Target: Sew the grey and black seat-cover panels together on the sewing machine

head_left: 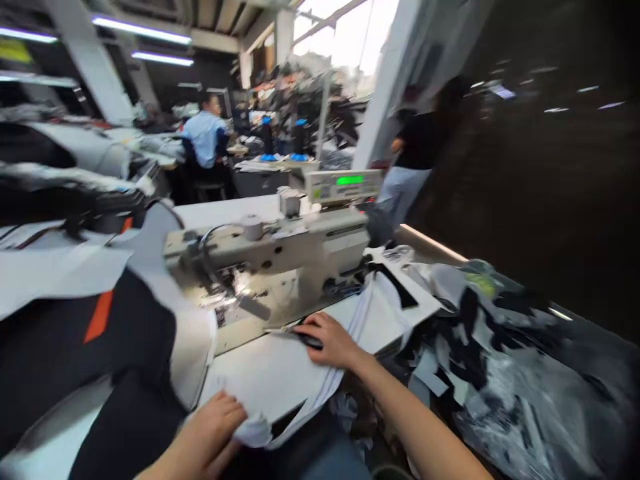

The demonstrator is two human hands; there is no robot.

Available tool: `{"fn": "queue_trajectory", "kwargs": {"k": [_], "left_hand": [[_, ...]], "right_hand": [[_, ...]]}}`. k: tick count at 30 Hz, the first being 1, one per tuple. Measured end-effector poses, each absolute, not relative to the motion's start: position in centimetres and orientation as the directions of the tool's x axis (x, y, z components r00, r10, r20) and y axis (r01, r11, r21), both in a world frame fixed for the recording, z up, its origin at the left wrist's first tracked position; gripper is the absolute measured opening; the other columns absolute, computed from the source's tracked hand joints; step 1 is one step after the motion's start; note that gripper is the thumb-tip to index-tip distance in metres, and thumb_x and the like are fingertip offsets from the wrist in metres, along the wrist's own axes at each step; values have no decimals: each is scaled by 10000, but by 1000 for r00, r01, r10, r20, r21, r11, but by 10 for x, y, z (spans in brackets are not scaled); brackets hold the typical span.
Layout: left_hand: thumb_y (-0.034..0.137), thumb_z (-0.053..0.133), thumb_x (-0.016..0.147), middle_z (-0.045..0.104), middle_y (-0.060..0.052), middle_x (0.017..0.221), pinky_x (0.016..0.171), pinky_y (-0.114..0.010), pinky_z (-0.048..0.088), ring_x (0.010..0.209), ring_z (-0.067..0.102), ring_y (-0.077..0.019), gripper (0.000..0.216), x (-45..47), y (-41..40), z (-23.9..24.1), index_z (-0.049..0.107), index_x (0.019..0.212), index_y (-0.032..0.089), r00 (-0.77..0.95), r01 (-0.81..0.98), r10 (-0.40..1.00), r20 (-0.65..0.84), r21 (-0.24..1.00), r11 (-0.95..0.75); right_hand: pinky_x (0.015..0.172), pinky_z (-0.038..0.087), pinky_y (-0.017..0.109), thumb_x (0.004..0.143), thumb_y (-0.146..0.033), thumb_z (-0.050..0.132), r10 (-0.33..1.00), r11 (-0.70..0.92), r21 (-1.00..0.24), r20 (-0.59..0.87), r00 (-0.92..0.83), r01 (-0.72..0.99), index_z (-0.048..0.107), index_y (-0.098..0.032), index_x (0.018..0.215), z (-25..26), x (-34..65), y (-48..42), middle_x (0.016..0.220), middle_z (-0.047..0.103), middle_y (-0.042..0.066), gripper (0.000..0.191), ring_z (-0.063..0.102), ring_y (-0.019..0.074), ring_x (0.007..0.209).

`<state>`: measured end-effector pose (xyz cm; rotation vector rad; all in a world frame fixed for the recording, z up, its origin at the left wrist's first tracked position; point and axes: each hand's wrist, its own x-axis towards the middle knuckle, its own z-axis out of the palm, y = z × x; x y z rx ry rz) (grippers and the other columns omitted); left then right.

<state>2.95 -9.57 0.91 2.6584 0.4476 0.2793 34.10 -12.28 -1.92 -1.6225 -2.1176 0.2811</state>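
Note:
My right hand point(327, 340) rests on the white sewing table point(270, 373), fingers curled over a small dark tool, perhaps scissors point(300, 331), just in front of the sewing machine point(270, 250). My left hand point(213, 427) lies near the table's front edge with its fingers pressed on a bunched piece of white fabric point(253, 430). A black garment with white and orange panels point(100, 333) is draped left of the machine.
A pile of grey and black fabric scraps point(505, 360) fills a bin at the right. Behind the machine is a control box with a green display point(345, 185). A seated person in a blue shirt point(205, 137) and a standing person in black point(417, 153) are farther back.

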Motion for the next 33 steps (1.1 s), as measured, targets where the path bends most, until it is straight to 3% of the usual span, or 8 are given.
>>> {"fn": "queue_trajectory", "kwargs": {"k": [3,6,12,17,22,26,29,33], "left_hand": [[335,140,969,567,-47,704,686,-310,405,671,504,-164,421,35,-103,24,465,749,180,917,136,312,249,541,-830],[353,93,952,503,-20,604,589,-320,340,568,436,-152,427,49,-112,31,396,697,192,877,13,256,407,511,-859],[295,516,822,505,11,623,555,-319,304,577,435,-143,163,64,-115,20,470,718,179,938,-17,52,343,195,-981],[172,524,855,519,-38,739,560,-319,337,680,494,-174,128,57,-118,24,509,730,150,931,148,125,344,-41,-988],[154,456,865,485,-30,697,417,-297,270,537,466,-166,92,53,-145,32,544,860,126,889,329,299,347,-30,-944],[157,401,877,517,-46,726,373,-290,236,468,439,-147,176,49,-155,35,549,955,104,853,319,266,449,-44,-947],[173,437,867,511,-46,733,401,-299,265,512,463,-153,122,48,-152,36,546,877,118,825,304,244,510,-35,-952],[152,461,850,481,-37,709,451,-309,282,566,469,-165,87,49,-150,33,513,781,142,830,274,226,510,-19,-962]], "right_hand": [[917,427,394,738,-130,545,931,353,-484,268,-248,801,556,-190,1256,-27,333,-126,1113,527,106,522,476,235,1043],[876,467,392,733,-124,530,892,446,-450,299,-340,774,548,-202,1255,-28,316,-121,1119,519,107,529,494,237,1021],[865,486,450,872,-220,488,861,507,-272,208,-465,818,520,-173,1293,-19,288,-111,1107,530,141,425,502,265,994],[919,471,434,888,-150,406,821,571,-251,163,-547,782,467,-209,1345,-16,292,-112,1203,502,135,465,489,253,1088],[757,524,322,831,-120,478,841,536,-233,61,-538,811,440,-210,1353,-11,288,-113,1004,581,84,531,573,201,886],[735,494,280,867,-106,426,721,693,-142,140,-679,707,470,-228,1323,-7,284,-118,995,613,72,474,582,181,883],[747,473,334,855,-145,449,682,731,-101,159,-714,675,414,-178,1376,-6,282,-123,943,601,95,523,554,212,857],[774,428,417,770,-180,532,727,685,-86,145,-671,724,487,-156,1320,-6,273,-125,928,563,109,552,499,261,869]]}}
